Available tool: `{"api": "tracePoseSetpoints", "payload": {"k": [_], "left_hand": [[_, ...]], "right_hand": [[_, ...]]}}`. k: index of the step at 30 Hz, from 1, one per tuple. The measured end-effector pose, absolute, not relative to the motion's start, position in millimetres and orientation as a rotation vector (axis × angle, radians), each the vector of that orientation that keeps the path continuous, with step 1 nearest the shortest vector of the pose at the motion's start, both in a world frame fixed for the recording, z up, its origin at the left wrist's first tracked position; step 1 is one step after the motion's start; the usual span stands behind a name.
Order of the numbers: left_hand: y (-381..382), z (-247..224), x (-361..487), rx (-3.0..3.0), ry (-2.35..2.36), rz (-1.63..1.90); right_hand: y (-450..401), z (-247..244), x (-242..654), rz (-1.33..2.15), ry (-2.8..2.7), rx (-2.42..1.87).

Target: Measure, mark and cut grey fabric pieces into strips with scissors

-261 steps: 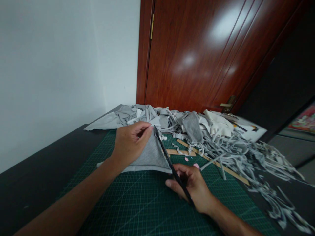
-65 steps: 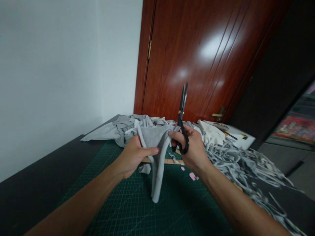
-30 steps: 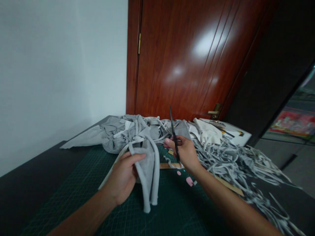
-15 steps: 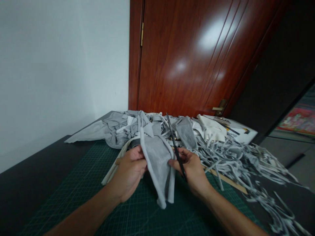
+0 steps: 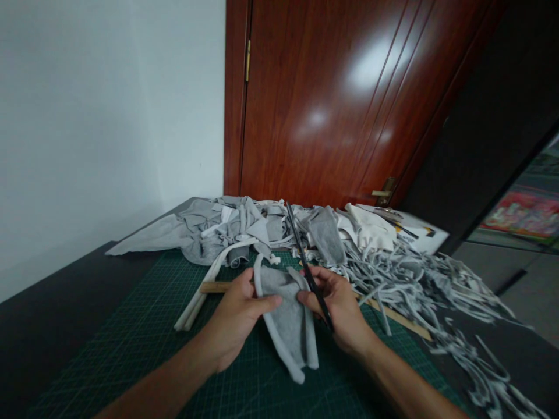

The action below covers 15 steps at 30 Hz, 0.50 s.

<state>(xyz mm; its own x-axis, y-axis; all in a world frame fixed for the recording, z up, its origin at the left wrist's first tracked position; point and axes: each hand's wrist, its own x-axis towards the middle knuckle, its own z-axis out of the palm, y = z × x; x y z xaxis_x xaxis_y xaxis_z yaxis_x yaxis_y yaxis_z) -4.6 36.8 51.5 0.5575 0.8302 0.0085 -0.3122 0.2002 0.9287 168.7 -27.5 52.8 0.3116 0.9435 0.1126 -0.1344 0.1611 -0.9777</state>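
A piece of grey fabric (image 5: 288,317) with rolled edges hangs between my hands, above the green cutting mat (image 5: 144,331). My left hand (image 5: 238,311) pinches its left edge, thumb lying on the front face. On the opposite edge, the thumb and fingers of my right hand (image 5: 334,302) are closed. A long, thin black tool (image 5: 305,265) also sits in my right hand, slanting up and away to the left; its exact kind cannot be made out.
Heaped grey fabric (image 5: 196,233) lies at the back left, beside white strips (image 5: 203,291). A wooden ruler-like strip (image 5: 397,320) crosses the mat. Tangled grey strips (image 5: 406,279) cover the right. Behind are cream cloth (image 5: 373,230), a white box (image 5: 428,235) and a wooden door (image 5: 314,105).
The grey fabric has come down, and its upper end has dropped and folded. My left thumb has moved onto its face. The black tool stays in my right hand.
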Motion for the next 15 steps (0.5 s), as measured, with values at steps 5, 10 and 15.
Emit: {"api": "tracePoseSetpoints", "payload": {"k": [5,10,15], "left_hand": [[42,53,-8,1.071,0.641,0.966],[43,63,-11,1.112,0.611,0.992],[42,68,-12,1.198,0.593,0.945]], "right_hand": [[-27,52,177,0.912,-0.949,-1.180],[-20,41,193,0.856,-0.964,-1.242],[-16,31,197,0.826,-0.952,-1.260]]}}
